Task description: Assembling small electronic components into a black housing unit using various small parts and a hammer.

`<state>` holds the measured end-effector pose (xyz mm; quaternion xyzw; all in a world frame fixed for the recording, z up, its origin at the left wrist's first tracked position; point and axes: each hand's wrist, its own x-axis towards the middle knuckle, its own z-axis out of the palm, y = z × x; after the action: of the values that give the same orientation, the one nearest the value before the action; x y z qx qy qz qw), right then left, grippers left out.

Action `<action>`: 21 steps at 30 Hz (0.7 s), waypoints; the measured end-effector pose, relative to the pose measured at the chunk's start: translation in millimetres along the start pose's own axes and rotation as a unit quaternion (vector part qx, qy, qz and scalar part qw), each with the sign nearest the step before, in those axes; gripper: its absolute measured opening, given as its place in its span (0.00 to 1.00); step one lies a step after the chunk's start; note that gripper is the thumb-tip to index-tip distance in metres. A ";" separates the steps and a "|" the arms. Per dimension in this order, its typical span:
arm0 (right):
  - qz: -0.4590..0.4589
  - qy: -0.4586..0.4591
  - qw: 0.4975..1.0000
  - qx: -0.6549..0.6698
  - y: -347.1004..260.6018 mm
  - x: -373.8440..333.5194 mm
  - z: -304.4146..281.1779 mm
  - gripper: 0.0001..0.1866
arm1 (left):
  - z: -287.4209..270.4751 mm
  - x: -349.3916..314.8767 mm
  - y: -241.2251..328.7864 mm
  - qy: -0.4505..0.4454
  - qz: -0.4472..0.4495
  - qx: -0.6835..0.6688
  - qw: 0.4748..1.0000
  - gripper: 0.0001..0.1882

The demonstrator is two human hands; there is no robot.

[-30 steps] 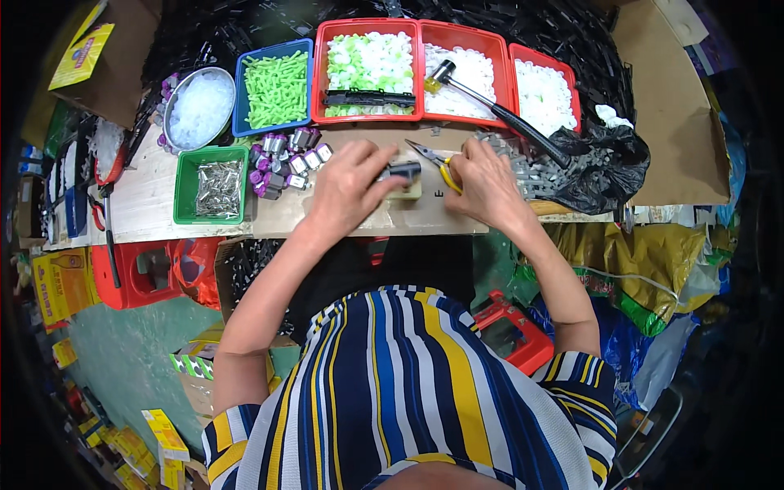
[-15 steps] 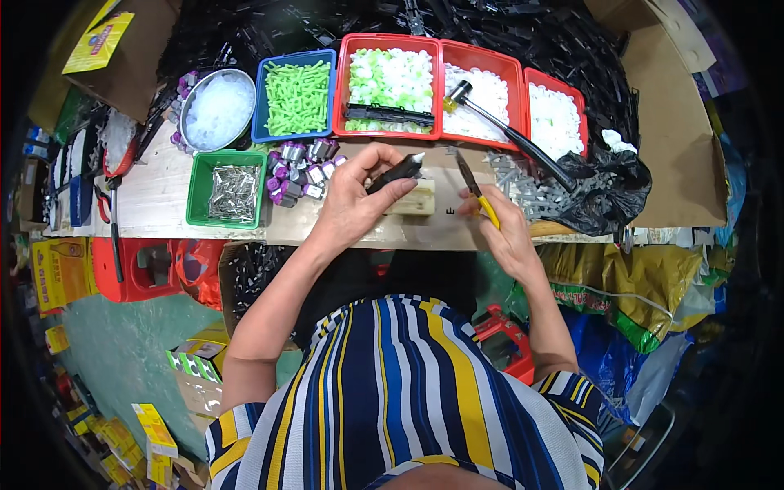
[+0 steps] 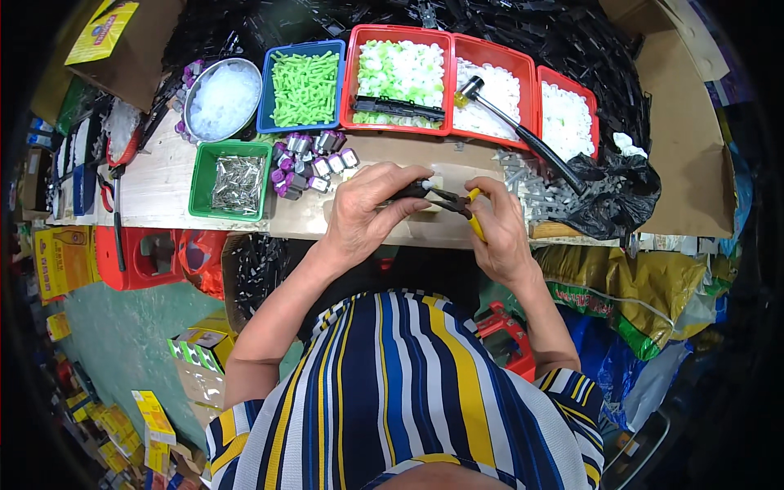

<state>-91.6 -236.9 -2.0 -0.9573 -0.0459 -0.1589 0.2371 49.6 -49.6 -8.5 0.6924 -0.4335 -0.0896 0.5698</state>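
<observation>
My left hand (image 3: 369,209) is closed round a black plastic part (image 3: 406,191) with a small white tip pointing right. In my right hand (image 3: 501,231) are pliers (image 3: 474,214) with yellow handles, their dark jaws at the white tip. Whether the jaws grip the tip I cannot tell. Both hands are over the front of the bench, above a pale block that they mostly cover. Left of my left hand lie several grey and purple pieces (image 3: 299,166), and a green bin (image 3: 231,181) of metal pins.
Behind the hands stand a blue bin (image 3: 260,90) of green pieces and red bins (image 3: 448,82) of white ones. A metal bowl (image 3: 223,100) is at the left. A hammer (image 3: 523,132) lies across the right bins, near a black plastic bag (image 3: 616,196). Cardboard flanks the bench.
The pliers have moved left, bringing their jaws to the black part's white tip. The left hand has turned the part and shifted slightly. The whole view has shifted a little.
</observation>
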 end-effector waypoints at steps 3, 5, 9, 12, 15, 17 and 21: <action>0.010 0.020 1.000 -0.004 -0.9 0.0 -1.5 0.22 | 1.3 -1.8 -4.0 0.013 0.033 0.016 0.999 0.19; 0.003 0.021 0.999 -0.035 -1.6 1.0 -1.1 0.21 | 1.5 -2.7 -4.3 0.021 0.052 0.018 0.998 0.20; -0.016 0.005 0.999 -0.042 -5.8 3.1 1.6 0.20 | -1.3 -3.2 2.5 0.019 0.078 0.048 0.996 0.19; -0.019 -0.007 0.999 -0.042 -6.7 3.9 3.5 0.17 | -4.6 -6.6 4.0 0.009 0.068 0.052 0.996 0.18; -0.047 -0.016 0.998 -0.029 -2.1 4.9 3.9 0.13 | -5.7 -14.3 1.4 0.001 0.034 0.025 0.999 0.17; -0.066 -0.031 0.997 -0.026 -0.7 5.3 3.8 0.11 | -7.3 -19.0 2.6 -0.001 0.008 -0.002 1.000 0.16; -0.083 -0.034 0.996 -0.025 2.1 3.0 0.1 0.10 | -8.6 -23.5 8.3 -0.047 -0.145 -0.133 0.979 0.14</action>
<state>-88.4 -238.7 -2.0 -0.9606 -0.1295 -0.1468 0.1972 36.4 -26.8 -7.1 0.6607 -0.3388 -0.2603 0.6172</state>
